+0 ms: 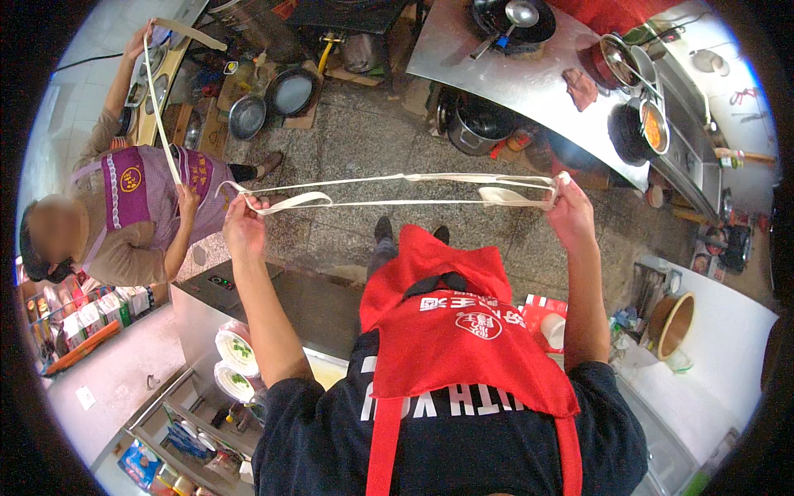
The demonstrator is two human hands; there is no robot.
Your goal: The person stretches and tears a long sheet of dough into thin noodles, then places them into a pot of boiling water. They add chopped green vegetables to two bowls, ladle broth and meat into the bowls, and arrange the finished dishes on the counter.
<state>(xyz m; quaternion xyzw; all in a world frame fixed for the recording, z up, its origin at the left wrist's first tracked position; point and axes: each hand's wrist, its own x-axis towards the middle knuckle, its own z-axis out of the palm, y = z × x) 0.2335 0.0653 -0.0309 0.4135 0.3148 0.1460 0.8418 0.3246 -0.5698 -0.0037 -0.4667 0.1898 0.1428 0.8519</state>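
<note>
Stretched in mid-air between my two hands is a pale noodle dough (366,202), pulled into two long thin strands with wider flat parts near each end. My left hand (245,224) grips one end, and a short tail of dough curls past the fingers. At the other end my right hand (569,211) pinches the dough, which loops around by the fingertips. The strands hang above the speckled floor (335,149), clear of my red apron (459,347). Finger detail is small in this view.
To the left a co-worker (136,204) in a purple apron stretches another dough strip (159,105). Ahead right is a steel counter (496,74) with a wok (546,25) and pots (655,127). Two topped bowls (234,381) sit by my left elbow; pans (293,93) lie low ahead.
</note>
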